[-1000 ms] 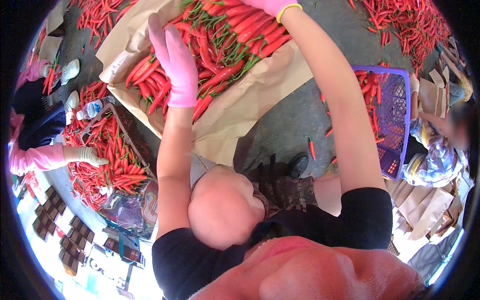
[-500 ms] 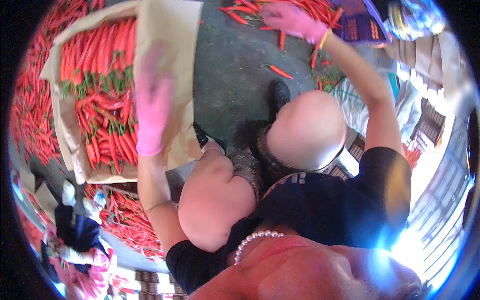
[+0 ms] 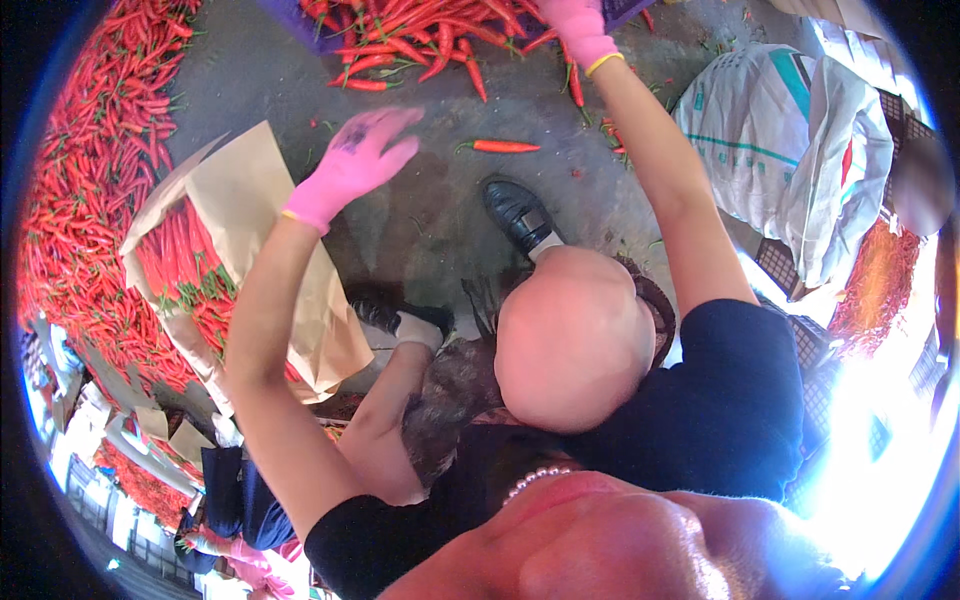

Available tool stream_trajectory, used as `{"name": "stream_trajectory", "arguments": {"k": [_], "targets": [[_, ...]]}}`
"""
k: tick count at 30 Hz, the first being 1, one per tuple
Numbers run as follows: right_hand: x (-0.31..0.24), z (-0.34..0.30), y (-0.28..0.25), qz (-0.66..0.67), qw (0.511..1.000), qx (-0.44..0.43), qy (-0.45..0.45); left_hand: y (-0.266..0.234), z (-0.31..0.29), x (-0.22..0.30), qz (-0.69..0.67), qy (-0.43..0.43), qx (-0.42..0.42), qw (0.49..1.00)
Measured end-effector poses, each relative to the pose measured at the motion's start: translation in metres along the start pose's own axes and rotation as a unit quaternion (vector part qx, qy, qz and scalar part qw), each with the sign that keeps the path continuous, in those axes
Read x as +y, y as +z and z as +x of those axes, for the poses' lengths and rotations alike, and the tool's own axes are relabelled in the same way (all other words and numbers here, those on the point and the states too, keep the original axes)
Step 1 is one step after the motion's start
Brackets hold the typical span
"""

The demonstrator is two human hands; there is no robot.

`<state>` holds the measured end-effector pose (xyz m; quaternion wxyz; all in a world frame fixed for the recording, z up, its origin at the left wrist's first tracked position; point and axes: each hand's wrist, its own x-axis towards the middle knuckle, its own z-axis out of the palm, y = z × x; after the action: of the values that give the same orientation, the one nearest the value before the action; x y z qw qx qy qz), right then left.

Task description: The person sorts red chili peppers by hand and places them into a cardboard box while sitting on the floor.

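My left hand (image 3: 355, 165), in a pink glove, hovers over the floor between a paper-lined box and a loose heap of red chillies. Its fingers are apart and hold nothing. At the top edge my right hand (image 3: 580, 28), also gloved in pink, reaches to the right side of the chilli heap (image 3: 425, 35); its fingertips are cut off by the frame. The heap rests on a purple sheet or tray (image 3: 310, 32). To my left, the box lined with brown paper (image 3: 325, 335) holds chillies (image 3: 185, 255) in neat rows, partly hidden by my left forearm.
A large bank of chillies (image 3: 95, 220) covers the floor at far left. One single chilli (image 3: 502, 146) lies ahead of my shoe (image 3: 515, 210). A white woven sack (image 3: 770, 150) stands at right, near dark crates (image 3: 775, 268). Another person's pink sleeve (image 3: 255, 568) shows lower left.
My left hand has left the box and moved right, toward the heap, fingers spread. The right hand stays by the heap. The view has turned, putting the heap nearer the middle.
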<state>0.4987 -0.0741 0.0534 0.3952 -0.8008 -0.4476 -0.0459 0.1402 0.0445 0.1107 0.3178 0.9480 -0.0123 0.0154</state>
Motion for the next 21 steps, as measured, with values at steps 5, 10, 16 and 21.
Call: {"name": "stream_trajectory", "arguments": {"k": [5,10,16,21], "targets": [[0.045,0.025,-0.006,-0.014,0.993,-0.063,0.096,0.086,0.143,-0.009,-0.125,-0.068,0.245,0.959],[0.073,0.055,-0.024,-0.161,0.912,-0.378,0.014,0.071,0.261,-0.043,0.134,-0.089,0.405,0.900],[0.022,-0.012,0.016,-0.187,0.963,-0.192,-0.015,0.057,0.223,-0.045,0.245,-0.185,0.089,0.947],[-0.006,-0.065,0.009,-0.104,0.946,-0.299,0.068,0.066,0.170,-0.015,0.185,-0.165,0.073,0.966]]}}
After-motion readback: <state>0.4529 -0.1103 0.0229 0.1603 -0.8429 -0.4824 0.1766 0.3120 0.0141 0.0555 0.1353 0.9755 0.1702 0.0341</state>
